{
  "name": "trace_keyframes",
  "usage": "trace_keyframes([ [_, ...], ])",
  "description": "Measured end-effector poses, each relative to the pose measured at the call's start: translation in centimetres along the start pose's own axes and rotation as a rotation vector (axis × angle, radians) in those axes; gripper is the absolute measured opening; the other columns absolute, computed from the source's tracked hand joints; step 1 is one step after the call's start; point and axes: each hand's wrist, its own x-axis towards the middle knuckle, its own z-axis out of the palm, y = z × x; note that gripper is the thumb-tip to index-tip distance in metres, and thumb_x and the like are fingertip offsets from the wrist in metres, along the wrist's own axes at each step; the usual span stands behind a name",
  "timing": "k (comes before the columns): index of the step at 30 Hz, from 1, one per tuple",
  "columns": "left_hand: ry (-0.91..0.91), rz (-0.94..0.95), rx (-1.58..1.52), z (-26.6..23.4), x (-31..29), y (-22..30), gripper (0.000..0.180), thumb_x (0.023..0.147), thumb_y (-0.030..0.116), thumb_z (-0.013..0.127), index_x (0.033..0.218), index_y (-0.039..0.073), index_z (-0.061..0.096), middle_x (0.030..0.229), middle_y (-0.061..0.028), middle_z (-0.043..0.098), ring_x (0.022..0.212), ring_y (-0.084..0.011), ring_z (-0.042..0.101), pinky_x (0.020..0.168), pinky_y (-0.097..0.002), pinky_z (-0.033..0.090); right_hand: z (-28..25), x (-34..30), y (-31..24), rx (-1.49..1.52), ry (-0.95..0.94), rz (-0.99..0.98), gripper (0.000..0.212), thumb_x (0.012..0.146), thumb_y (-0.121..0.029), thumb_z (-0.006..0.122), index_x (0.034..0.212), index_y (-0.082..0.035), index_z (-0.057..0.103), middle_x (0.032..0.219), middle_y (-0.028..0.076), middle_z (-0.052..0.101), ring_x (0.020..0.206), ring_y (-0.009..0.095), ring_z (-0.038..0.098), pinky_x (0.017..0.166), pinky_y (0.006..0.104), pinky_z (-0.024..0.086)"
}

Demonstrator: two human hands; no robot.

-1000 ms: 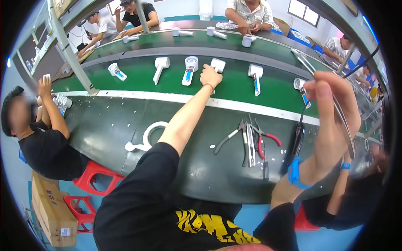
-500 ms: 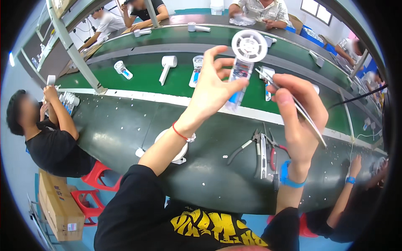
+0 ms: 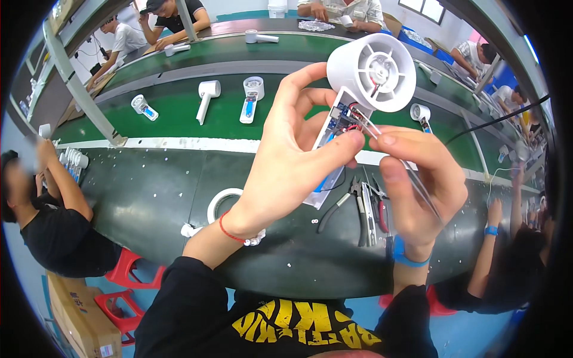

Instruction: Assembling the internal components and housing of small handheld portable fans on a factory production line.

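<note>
The right hand (image 3: pixel 427 173) pinches tweezers (image 3: pixel 419 188), tips reaching left to the red wires (image 3: pixel 352 126) in the white fan (image 3: pixel 361 89); whether they grip, I can't tell. The left hand (image 3: pixel 292 161) clasps the fan's open handle, slanting down-left above the worktop (image 3: pixel 149 191), blue battery (image 3: pixel 325 181) inside. Far off, a blue bin (image 3: pixel 443 56) holds pale pieces.

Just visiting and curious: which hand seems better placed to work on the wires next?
Probably the right hand: it holds the tweezers, their tips near the wires, while the left hand is occupied holding the fan.
</note>
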Motion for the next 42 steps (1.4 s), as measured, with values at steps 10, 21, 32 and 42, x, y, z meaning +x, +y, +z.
trace_keyframes([
  [10, 0.015, -0.081, -0.035, 0.6, -1.0, 0.9, 0.068, 0.081, 0.005, 0.065, 0.138, -0.003, 0.031, 0.121, -0.0142, 0.051, 0.089, -0.0163, 0.059, 0.065, -0.0297, 0.05, -1.2, 0.1, 2.0, 0.142, -0.043, -0.105, 0.017, 0.079, -0.001, 0.07, 0.095, 0.003, 0.067, 0.09, 0.015, 0.07, 0.085, 0.029, 0.068, 0.073, 0.0316, 0.052],
  [21, 0.038, -0.053, 0.005, 1.3, -1.1, 0.7, 0.063, 0.083, 0.006, 0.063, 0.137, -0.003, 0.032, 0.122, -0.0126, 0.049, 0.089, -0.0146, 0.058, 0.065, -0.0275, 0.051, 1.2, -0.8, 1.1, 0.558, 0.185, 0.433, 0.025, 0.096, -0.021, 0.054, 0.096, 0.003, 0.062, 0.085, 0.012, 0.067, 0.076, 0.012, 0.063, 0.065, 0.0242, 0.047],
  [32, 0.145, 0.022, 0.158, 0.2, 0.6, -3.9, 0.064, 0.081, 0.002, 0.064, 0.134, -0.004, 0.029, 0.11, -0.012, 0.049, 0.091, -0.0156, 0.06, 0.068, -0.027, 0.054, 2.3, -1.7, 4.6, 0.666, 0.207, 0.663, 0.023, 0.096, -0.021, 0.054, 0.092, 0.001, 0.06, 0.073, 0.006, 0.063, 0.07, 0.011, 0.059, 0.065, 0.0259, 0.046],
  [42, 0.513, -0.167, 0.702, -18.5, 12.1, -19.8, 0.063, 0.064, 0.016, 0.078, 0.116, -0.006, 0.049, 0.092, -0.0179, 0.065, 0.069, -0.0253, 0.068, 0.066, -0.0324, 0.055, -3.4, 1.0, 2.7, 0.074, 0.314, 0.398, 0.022, 0.094, -0.02, 0.054, 0.093, 0.001, 0.062, 0.068, 0.006, 0.062, 0.065, 0.009, 0.054, 0.065, 0.0224, 0.041],
])
